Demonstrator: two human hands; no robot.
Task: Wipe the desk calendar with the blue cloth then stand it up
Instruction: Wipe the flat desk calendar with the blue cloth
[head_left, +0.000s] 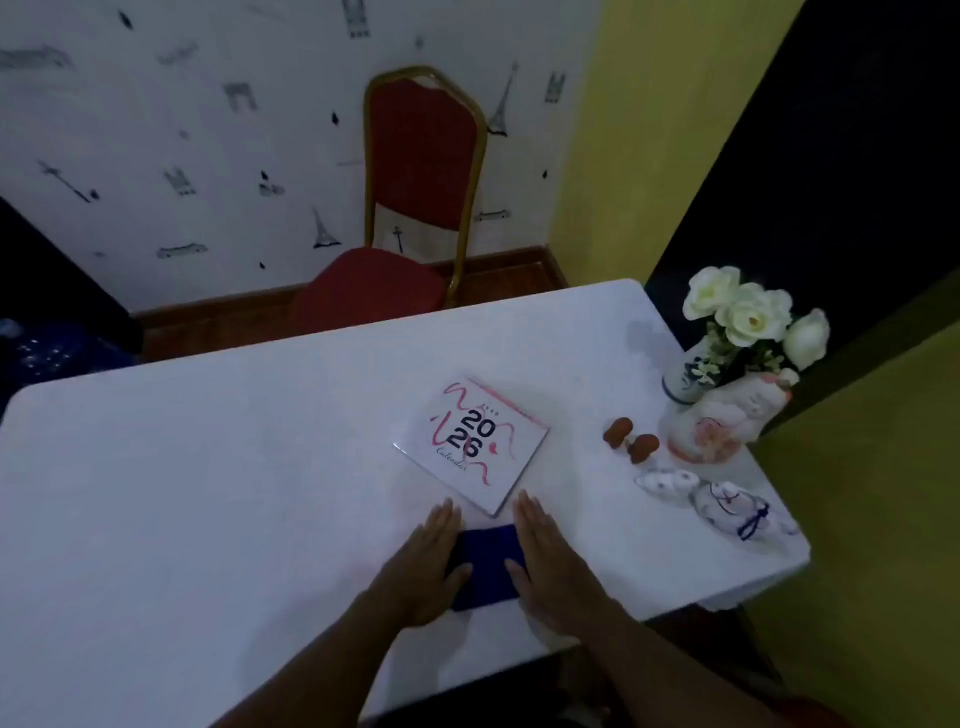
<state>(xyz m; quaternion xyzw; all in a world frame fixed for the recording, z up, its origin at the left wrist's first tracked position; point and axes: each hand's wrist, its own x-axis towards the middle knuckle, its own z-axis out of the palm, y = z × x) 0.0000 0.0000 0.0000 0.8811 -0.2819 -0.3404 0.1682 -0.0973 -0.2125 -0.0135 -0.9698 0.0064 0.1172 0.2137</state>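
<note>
Flanking the blue cloth (485, 566), left hand (426, 566) and right hand (553, 564) lie flat — fingers outstretched — calendar (475, 441) lying flat beyond on the desk (208, 467).

dim, bluish room light throughout; source not visible. soft focus overall, fine print smeared. faint shadows beside the hands. wide-angle bending at edges; far right and left corners fall near black.

The desk calendar (471, 445) lies flat on the white table (208, 467). Nearer, the folded blue cloth (485, 566) sits between the left hand (423, 566) and right hand (553, 566), both palm-down with fingers straight.
</note>
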